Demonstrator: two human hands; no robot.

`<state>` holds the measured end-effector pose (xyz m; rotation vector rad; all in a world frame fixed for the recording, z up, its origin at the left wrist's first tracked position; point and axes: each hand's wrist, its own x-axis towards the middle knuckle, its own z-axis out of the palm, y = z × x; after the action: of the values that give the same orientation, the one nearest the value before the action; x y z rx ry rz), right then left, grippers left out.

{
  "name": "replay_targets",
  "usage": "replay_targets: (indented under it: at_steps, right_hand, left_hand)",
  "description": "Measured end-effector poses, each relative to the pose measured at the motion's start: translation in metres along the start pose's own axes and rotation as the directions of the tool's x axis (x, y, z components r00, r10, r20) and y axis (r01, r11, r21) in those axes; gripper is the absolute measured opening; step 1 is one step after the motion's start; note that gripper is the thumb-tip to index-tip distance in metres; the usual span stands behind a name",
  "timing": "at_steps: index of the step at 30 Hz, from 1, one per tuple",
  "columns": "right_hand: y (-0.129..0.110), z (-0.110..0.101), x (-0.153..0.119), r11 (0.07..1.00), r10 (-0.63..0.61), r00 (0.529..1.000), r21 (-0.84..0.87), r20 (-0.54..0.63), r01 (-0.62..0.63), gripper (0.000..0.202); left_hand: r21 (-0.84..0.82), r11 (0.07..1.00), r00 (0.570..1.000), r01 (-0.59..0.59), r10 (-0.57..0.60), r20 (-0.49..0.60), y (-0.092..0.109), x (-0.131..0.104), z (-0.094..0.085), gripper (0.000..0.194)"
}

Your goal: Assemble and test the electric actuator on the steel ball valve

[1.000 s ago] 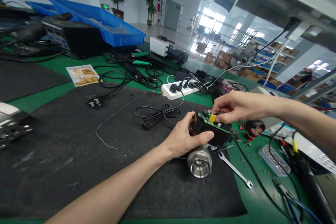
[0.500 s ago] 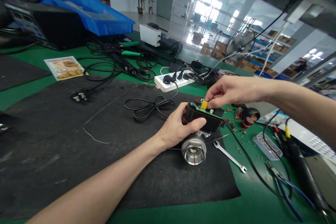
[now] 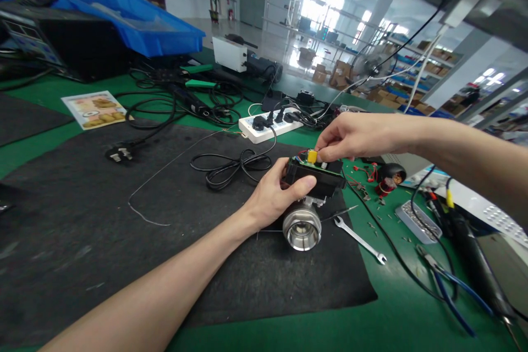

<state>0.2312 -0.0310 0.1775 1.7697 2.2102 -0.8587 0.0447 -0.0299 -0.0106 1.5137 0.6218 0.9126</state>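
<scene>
My left hand (image 3: 276,192) is wrapped round a black actuator housing (image 3: 315,183), its thumb along the near side. The housing is mounted on a metal ball valve (image 3: 302,228) that rests on the black mat. At the top of the housing a green circuit board (image 3: 304,163) lies exposed, with a yellow block-shaped component (image 3: 312,157) standing on it. My right hand (image 3: 344,137) reaches in from the right, fingers pinched together at the board just beside the yellow component. What those fingertips hold, if anything, is hidden.
A black rubber mat (image 3: 103,247) covers much of the green table. On the right lie an open-ended wrench (image 3: 361,240), blue-handled pliers (image 3: 447,286) and a tray of small metal parts (image 3: 418,223). Behind stands a white power strip (image 3: 270,125) with a coiled black cable (image 3: 231,168) in front.
The housing and valve sit slightly further left and higher in view, partly because the camera has shifted. Both hands keep their places on the housing and at the board.
</scene>
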Motion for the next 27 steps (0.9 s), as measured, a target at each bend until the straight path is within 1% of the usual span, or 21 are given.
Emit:
replay_targets:
  at_steps: [3, 7, 10, 13, 16, 27]
  right_hand:
    - [0.0, -0.001, -0.005, 0.998, -0.004, 1.0, 0.056, 0.007, 0.003, 0.033]
    - [0.002, -0.001, -0.012, 0.994, -0.06, 0.997, 0.099, 0.039, 0.056, 0.037]
    - [0.005, 0.002, -0.015, 0.987, -0.087, 0.995, 0.135, 0.038, 0.081, 0.039]
    - [0.006, 0.005, -0.016, 0.984, -0.071, 0.997, 0.164, 0.02, 0.067, 0.04]
    - [0.006, 0.005, -0.015, 0.987, -0.064, 0.998, 0.15, 0.002, 0.062, 0.041]
    - [0.007, 0.006, -0.014, 0.982, -0.061, 0.998, 0.181, 0.002, 0.06, 0.039]
  left_hand:
    - [0.004, 1.0, 1.0, -0.014, 0.014, 0.003, 0.0, 0.0, 0.0, 0.058]
    - [0.015, 0.999, 1.0, -0.03, 0.03, 0.011, 0.001, -0.002, -0.001, 0.057]
    - [0.028, 0.999, 0.999, -0.034, 0.034, 0.009, 0.002, -0.002, -0.002, 0.058]
    - [0.028, 0.999, 0.999, -0.033, 0.032, 0.014, 0.002, -0.001, -0.002, 0.057]
    - [0.026, 0.999, 0.999, -0.033, 0.032, 0.02, 0.002, -0.001, -0.002, 0.056]
    - [0.014, 1.0, 1.0, -0.018, 0.018, 0.025, 0.002, 0.0, -0.003, 0.055]
